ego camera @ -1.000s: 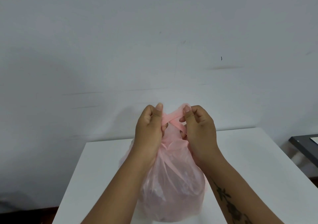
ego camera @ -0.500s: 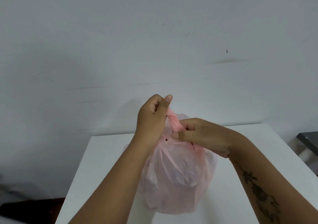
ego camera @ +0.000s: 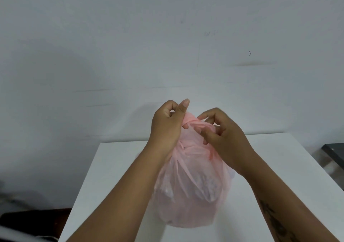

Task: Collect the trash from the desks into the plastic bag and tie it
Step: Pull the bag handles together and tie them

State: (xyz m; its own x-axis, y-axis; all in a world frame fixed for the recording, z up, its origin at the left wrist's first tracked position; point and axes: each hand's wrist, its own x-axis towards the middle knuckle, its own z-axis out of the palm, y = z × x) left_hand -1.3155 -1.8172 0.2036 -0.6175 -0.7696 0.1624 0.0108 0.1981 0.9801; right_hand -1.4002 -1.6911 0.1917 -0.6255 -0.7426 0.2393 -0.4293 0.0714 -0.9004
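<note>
At about nine o'clock of the knot, the left hand [ego camera: 165, 124] is closed on one twisted handle strip of the thin, translucent pink plastic bag [ego camera: 191, 191], thumb and curled fingers pinching it and holding it up. The bag itself stands at the centre of the plain white bench [ego camera: 115, 167], bulging with pale crumpled trash that shows faintly through the film; its neck is gathered under the hands. At three o'clock of the knot, the right hand [ego camera: 223, 135] has its fingers loosely curled and partly spread around the other strip, threading or tucking it; whether it is truly pinching the plastic I cannot tell. The two strips cross between the hands, so the collecting looks finished and the tying is under way. What seems left is pulling the crossed strips tight, perhaps with a second knot. No loose trash shows on the visible bench top.
</note>
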